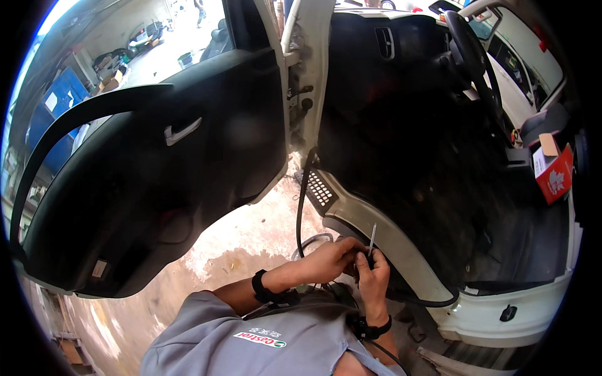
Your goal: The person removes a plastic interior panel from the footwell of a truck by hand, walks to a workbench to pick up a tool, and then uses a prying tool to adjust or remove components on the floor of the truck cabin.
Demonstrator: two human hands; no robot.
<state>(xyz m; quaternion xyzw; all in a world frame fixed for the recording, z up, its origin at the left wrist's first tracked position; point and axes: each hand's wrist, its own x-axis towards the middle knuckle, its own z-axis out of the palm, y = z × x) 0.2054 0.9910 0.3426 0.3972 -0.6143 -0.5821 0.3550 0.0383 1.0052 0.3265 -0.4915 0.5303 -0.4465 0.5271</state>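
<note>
My right hand [374, 279] is closed around a slim tool with a thin, pale metal shaft [374, 235], perhaps a screwdriver. The shaft points up and its lower part is hidden by my fingers. Right beside it, my left hand [335, 258] has its fingers curled inward, almost meeting the right hand. What those fingers hold is too dark and covered to make out. Both hands are in front of my chest, next to the white door sill [401, 250] of a car. A loose black rubber strip [301, 213] hangs down from the door opening behind my left hand.
The car door [150, 175] stands wide open on the left, its inner handle [182, 131] facing me. To the right are the steering wheel [470, 53] and a red and white box [553, 170]. A perforated pedal plate [318, 191] lies by the sill's far end.
</note>
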